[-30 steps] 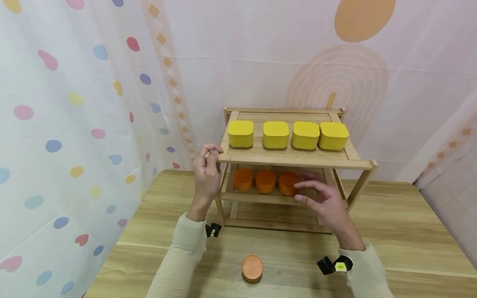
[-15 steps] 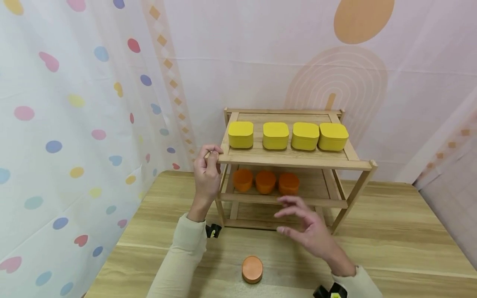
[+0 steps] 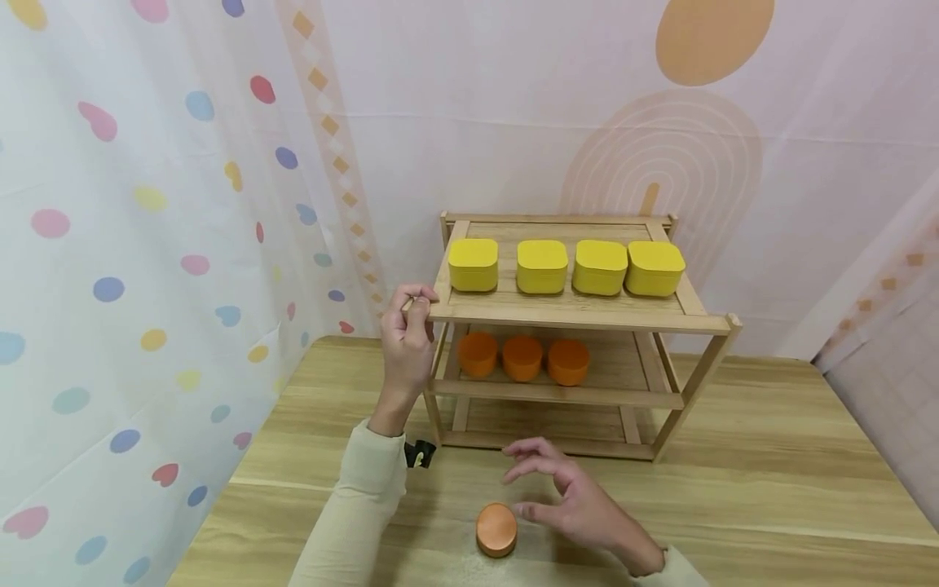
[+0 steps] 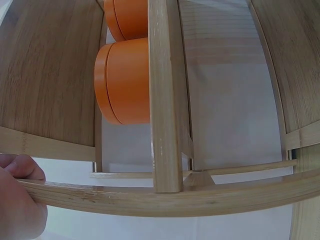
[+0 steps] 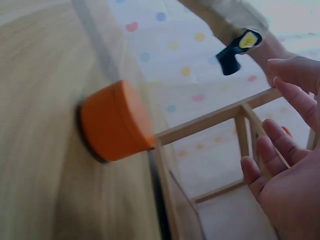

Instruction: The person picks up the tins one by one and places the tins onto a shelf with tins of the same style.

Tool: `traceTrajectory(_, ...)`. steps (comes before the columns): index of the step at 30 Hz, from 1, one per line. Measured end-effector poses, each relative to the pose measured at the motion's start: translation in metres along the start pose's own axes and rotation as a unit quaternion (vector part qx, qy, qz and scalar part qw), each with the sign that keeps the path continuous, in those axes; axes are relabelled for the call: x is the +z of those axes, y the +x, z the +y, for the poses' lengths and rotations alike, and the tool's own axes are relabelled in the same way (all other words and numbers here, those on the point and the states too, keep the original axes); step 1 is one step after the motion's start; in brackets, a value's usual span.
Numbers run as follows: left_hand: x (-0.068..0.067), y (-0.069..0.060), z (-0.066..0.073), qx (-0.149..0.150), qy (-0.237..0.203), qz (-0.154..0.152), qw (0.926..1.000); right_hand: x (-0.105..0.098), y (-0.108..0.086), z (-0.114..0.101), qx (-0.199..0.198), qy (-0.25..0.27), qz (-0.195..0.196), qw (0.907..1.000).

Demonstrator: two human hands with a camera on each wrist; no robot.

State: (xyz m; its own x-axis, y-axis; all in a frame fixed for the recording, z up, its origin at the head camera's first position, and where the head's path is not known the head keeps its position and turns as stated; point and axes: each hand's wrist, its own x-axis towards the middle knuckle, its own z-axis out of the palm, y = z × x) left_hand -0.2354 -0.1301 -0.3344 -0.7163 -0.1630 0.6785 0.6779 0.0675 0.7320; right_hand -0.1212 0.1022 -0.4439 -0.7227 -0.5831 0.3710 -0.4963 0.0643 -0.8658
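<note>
In the head view my left hand (image 3: 407, 342) grips the front left corner of a wooden rack (image 3: 579, 316), fingers curled over its top frame. The left wrist view shows that hand (image 4: 22, 200) around the wooden bar. My right hand (image 3: 575, 497) hangs over the table just right of a round orange tin (image 3: 496, 530), fingers spread and bent, holding nothing. The tin stands upright on the table in front of the rack. On the middle shelf stand three more orange tins (image 3: 522, 359) in a row. Several yellow square tins (image 3: 542, 267) line the top shelf.
The wooden table (image 3: 770, 456) stretches around the rack. A bottom shelf (image 3: 543, 420) lies under the middle one. Behind hangs a patterned curtain (image 3: 513, 106), with a dotted one (image 3: 161, 269) on the left.
My right hand has moved from the third tin on the middle shelf, down and left, to beside the tin on the table. The left hand has stayed on the rack corner.
</note>
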Motion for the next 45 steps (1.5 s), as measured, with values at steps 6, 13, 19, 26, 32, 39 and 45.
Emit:
traceTrajectory(6,-0.001,0.0,0.0,-0.009,0.002,0.006,0.9999,0.01,-0.001,0.012,0.013,0.048,-0.03,0.9983)
traceTrajectory(13,-0.001,-0.001,0.0,-0.008,0.003,0.001,1.0,0.018,-0.003,0.021,0.057,0.066,-0.054,0.9948)
traceTrajectory(19,0.0,-0.001,0.001,-0.009,0.002,0.001,1.0,0.022,-0.006,0.029,0.068,0.069,-0.067,0.9931)
traceTrajectory(26,0.001,0.0,0.0,-0.006,0.006,0.0,1.0,0.025,-0.009,0.037,0.089,0.084,-0.078,0.9894)
traceTrajectory(32,0.0,0.0,0.0,-0.004,0.004,-0.003,1.0,0.029,-0.013,0.046,0.107,0.13,-0.095,0.9812)
traceTrajectory(39,-0.001,0.0,0.0,0.004,0.001,-0.007,1.0,0.029,-0.014,0.056,0.105,0.142,-0.127,0.976)
traceTrajectory(45,-0.001,0.0,-0.001,0.0,0.002,-0.009,1.0,0.029,-0.016,0.062,0.102,0.165,-0.147,0.97)
